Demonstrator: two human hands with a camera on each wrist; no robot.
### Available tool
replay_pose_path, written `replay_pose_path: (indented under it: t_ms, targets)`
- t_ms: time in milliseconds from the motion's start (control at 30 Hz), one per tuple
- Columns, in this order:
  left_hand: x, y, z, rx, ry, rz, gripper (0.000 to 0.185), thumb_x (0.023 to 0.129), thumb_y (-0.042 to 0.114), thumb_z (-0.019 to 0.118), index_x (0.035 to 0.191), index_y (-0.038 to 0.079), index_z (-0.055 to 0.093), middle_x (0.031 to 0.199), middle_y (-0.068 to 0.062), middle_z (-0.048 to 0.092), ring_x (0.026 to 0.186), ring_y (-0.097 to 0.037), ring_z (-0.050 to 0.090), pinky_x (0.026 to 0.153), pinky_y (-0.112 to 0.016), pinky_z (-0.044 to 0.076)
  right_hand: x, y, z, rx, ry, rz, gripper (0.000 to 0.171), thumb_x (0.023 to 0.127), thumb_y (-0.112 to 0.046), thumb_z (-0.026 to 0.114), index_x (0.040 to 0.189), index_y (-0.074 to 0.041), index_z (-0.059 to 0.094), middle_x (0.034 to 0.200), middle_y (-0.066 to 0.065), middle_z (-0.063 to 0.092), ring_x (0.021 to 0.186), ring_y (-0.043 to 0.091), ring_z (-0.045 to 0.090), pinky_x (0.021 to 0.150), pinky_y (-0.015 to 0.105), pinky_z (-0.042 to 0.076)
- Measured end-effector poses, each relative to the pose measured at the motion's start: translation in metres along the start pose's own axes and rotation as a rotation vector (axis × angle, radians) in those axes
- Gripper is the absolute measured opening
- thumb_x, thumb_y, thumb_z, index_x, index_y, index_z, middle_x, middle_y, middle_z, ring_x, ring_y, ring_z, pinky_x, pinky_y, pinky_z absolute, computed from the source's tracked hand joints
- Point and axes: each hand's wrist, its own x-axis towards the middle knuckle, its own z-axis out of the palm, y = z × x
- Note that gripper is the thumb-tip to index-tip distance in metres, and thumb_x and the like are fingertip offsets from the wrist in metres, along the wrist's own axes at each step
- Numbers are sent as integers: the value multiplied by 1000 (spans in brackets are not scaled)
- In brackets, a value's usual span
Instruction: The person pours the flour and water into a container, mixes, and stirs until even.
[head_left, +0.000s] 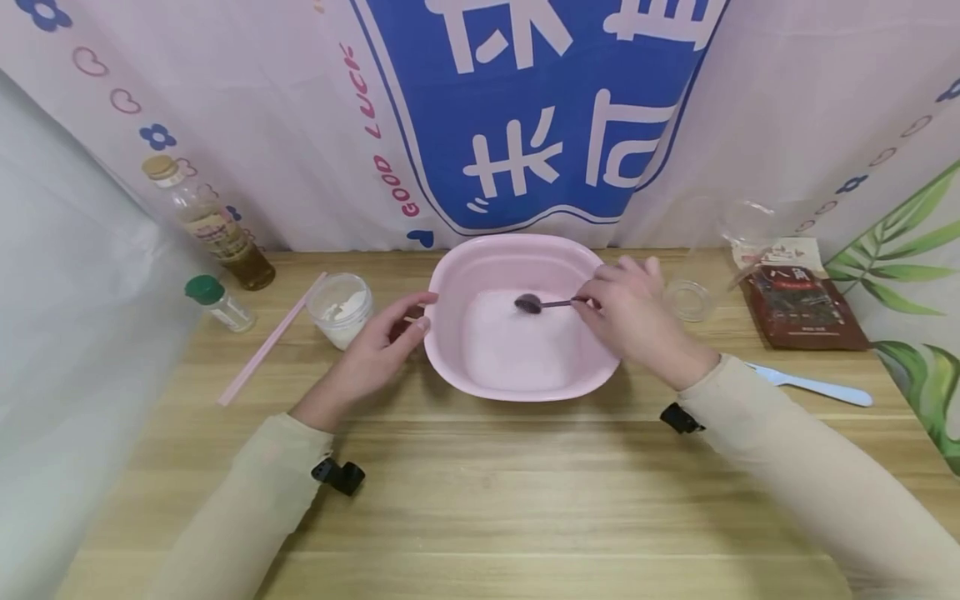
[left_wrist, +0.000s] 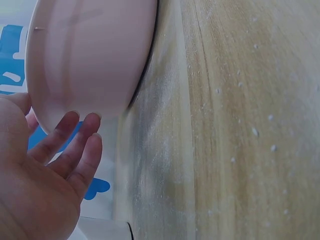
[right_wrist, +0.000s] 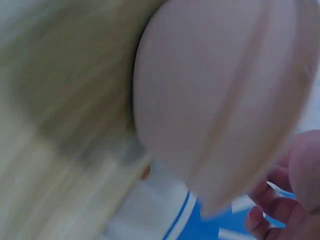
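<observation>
A pink basin stands on the wooden table, its bottom whitish inside. My left hand pinches the basin's left rim between thumb and index finger; in the left wrist view the other fingers reach loosely beside the outer wall. Over the basin, my right hand holds a small dark spoon by its handle, the bowl pointing left above the bottom. What the spoon carries is too small to tell. In the right wrist view the basin's wall hides the spoon, and part of the right hand shows.
Left of the basin stand a jar of white powder, a pink stick, a green-capped shaker and an oil bottle. On the right are a clear container, a brown packet and a blue-handled utensil.
</observation>
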Motion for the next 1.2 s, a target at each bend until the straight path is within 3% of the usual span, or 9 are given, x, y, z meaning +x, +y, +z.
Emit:
replay_pose_path:
  t_ms: [133, 267, 400, 500, 667, 767, 1000, 1200]
  targets:
    - [1, -1, 0, 8, 0, -5, 45, 115, 25, 54, 158, 15, 52, 134, -17, 68, 107, -26, 66, 92, -36, 60, -12, 15, -16, 16, -41, 9, 7, 95, -13, 79, 98, -8, 83, 102, 12, 81, 91, 34, 56, 82, 51, 31]
    - [1, -1, -1, 16, -5, -15, 45, 115, 27, 53, 159, 17, 52, 136, -17, 67, 108, -27, 66, 91, -34, 60, -24, 18, -29, 79, -121, -45, 6, 96, -12, 79, 100, -11, 83, 102, 8, 80, 93, 29, 55, 80, 46, 31]
    - [0, 0, -2, 15, -5, -16, 46, 115, 26, 52, 160, 16, 51, 135, -18, 67, 107, -30, 66, 91, -34, 59, -26, 8, -24, 188, -168, -108, 6, 96, -12, 80, 101, -13, 83, 99, 2, 77, 96, 24, 55, 84, 42, 33]
    - [-1, 1, -1, 14, -6, -14, 45, 115, 25, 52, 160, 15, 51, 134, -19, 67, 106, -33, 66, 90, -35, 59, -20, -8, -12, 227, -171, -107, 5, 97, -15, 80, 99, -14, 84, 95, -1, 75, 97, 23, 56, 86, 43, 33]
    - [0, 1, 0, 9, -7, -13, 45, 115, 25, 53, 159, 15, 51, 132, -19, 67, 106, -37, 66, 89, -33, 59, -6, -31, 5, 141, -121, -54, 10, 98, -23, 80, 99, -14, 85, 94, 2, 77, 99, 27, 58, 91, 49, 36]
    - [0, 0, 0, 6, -6, -16, 45, 115, 25, 53, 159, 15, 51, 132, -19, 67, 106, -37, 66, 87, -28, 58, 0, -31, 8, 74, -76, -17, 11, 97, -23, 82, 99, -12, 84, 96, 5, 78, 96, 29, 59, 90, 49, 36]
    - [0, 0, -1, 18, -6, -21, 45, 115, 26, 52, 160, 16, 51, 133, -18, 67, 106, -30, 65, 89, -27, 57, -6, 0, -5, 3, 5, 61, 10, 94, -16, 81, 96, -6, 83, 91, 9, 78, 89, 32, 54, 83, 50, 33]
    - [1, -1, -1, 19, -12, -26, 46, 115, 27, 53, 160, 16, 50, 135, -18, 67, 107, -26, 65, 93, -33, 59, -26, 23, -30, 36, -63, 43, 7, 95, -14, 78, 95, -9, 83, 96, 8, 78, 93, 31, 54, 82, 51, 29]
